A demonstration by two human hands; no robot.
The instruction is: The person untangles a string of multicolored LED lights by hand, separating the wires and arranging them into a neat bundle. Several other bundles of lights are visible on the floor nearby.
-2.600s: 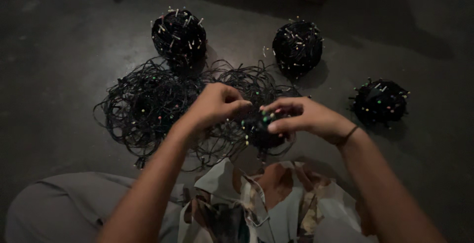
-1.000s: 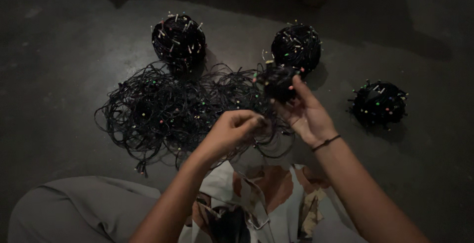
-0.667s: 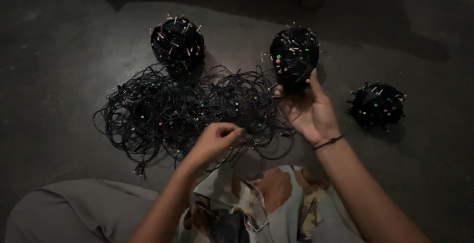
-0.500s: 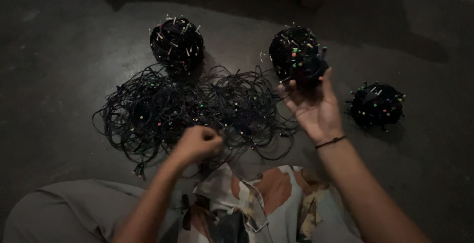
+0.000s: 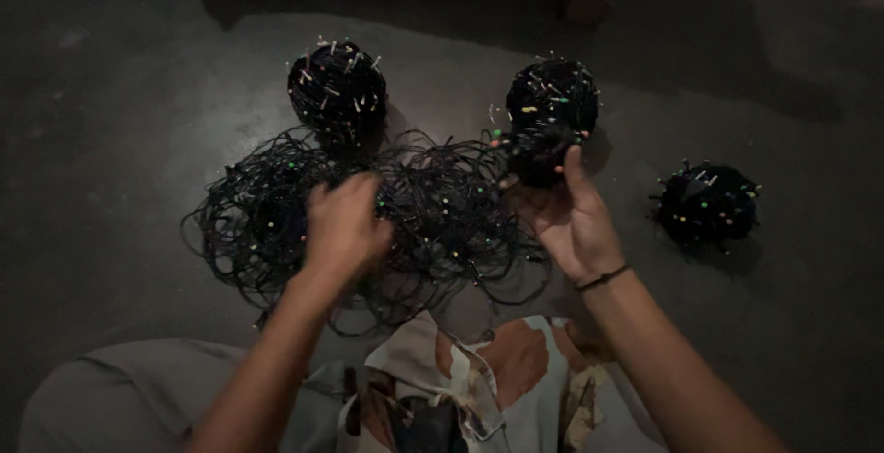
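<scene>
Small wound ball of string lights (image 5: 534, 151) upright in right hand's (image 5: 566, 218) fingertips, no long axis; left hand (image 5: 343, 227) spread on loose tangle (image 5: 276, 223).

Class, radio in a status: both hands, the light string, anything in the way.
Left hand down on the loose tangle. Right hand holding a small wound ball. Three finished balls on floor behind, apart.

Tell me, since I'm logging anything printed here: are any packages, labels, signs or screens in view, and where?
None in view: no package, label, sign or screen.
Only a loose tangle of black string lights on the dark floor, three wound balls of the same wire beyond it, and a small bundle held in the right hand.
</scene>
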